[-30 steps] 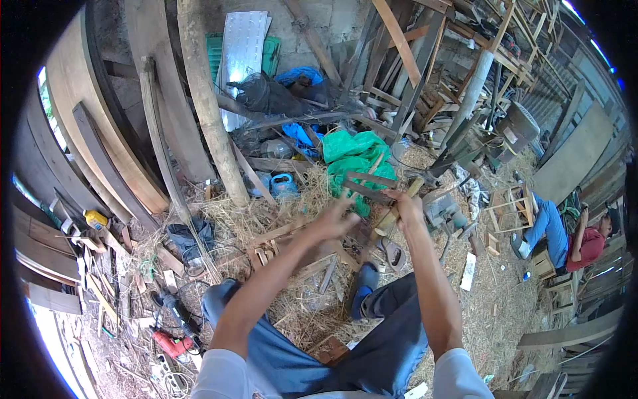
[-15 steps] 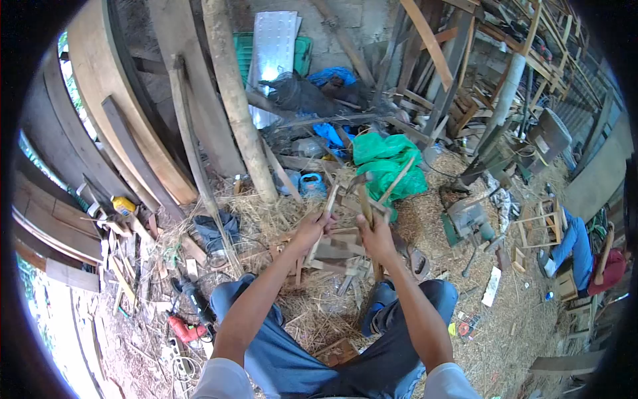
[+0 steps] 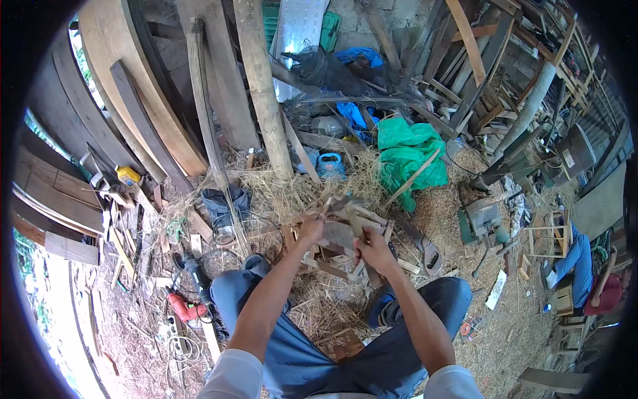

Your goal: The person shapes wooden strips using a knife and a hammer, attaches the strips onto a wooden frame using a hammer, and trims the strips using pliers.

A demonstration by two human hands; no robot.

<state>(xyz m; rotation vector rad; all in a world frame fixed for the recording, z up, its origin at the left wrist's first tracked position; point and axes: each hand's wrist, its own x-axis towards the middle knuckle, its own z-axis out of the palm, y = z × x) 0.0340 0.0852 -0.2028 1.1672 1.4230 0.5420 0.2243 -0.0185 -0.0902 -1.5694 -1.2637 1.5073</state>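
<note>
The left hand (image 3: 310,231) grasps a stick (image 3: 326,205) near the board (image 3: 337,238)'s left edge — the right hand (image 3: 375,250) clenches a wooden handle (image 3: 357,221).

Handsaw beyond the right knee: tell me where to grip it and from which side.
Grip the handsaw by its looped handle, probably best from the person's near right side, fingers through the opening. The handle end lies nearer the person, while the dark blade runs forward and left, away from that approach. The right hand is holding something, so it would need freeing first.
</note>
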